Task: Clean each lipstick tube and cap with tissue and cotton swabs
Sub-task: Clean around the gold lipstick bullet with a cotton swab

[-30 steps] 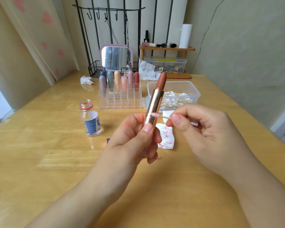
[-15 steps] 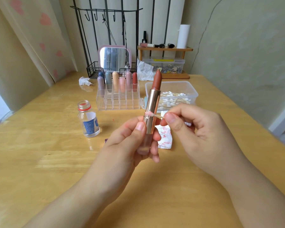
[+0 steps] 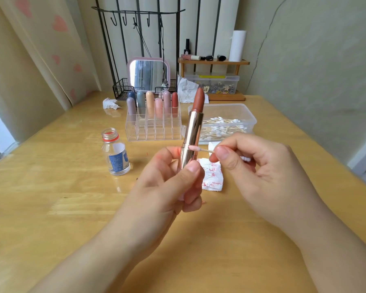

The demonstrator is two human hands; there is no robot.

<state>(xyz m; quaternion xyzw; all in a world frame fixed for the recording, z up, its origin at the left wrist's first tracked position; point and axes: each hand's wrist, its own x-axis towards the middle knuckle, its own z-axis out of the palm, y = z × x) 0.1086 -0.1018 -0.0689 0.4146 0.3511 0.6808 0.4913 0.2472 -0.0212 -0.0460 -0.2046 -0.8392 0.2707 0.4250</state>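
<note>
Above the middle of the pale wooden table [image 3: 51, 197], the left hand [image 3: 165, 187] grips a rose-gold metal lipstick tube [image 3: 191, 136] by its lower part, thumb and fingers curled round it. Tube stands nearly upright, tilted slightly right, with the brown-red lipstick bullet [image 3: 199, 100] fully extended at the top. The right hand [image 3: 258, 166] pinches a wooden-stemmed cotton swab [image 3: 199, 149] between thumb and forefinger; the swab's pink-stained tip touches the tube's side just above the left thumb. A second white tip shows behind the right fingers.

On the table below the hands lies a white tissue [image 3: 212, 176] marked with red smears. Behind it sits a clear plastic box of cotton swabs [image 3: 224, 125]. Left of that box stands a clear acrylic organiser [image 3: 153, 127] holding seven capped lipsticks in grey, blue-grey, peach, pink and red. A small clear bottle [image 3: 115, 153] with a blue-and-white label, uncapped, stands near the organiser's left front. A crumpled white tissue [image 3: 110, 103] lies further back, near a pink-framed mirror [image 3: 148, 75].
</note>
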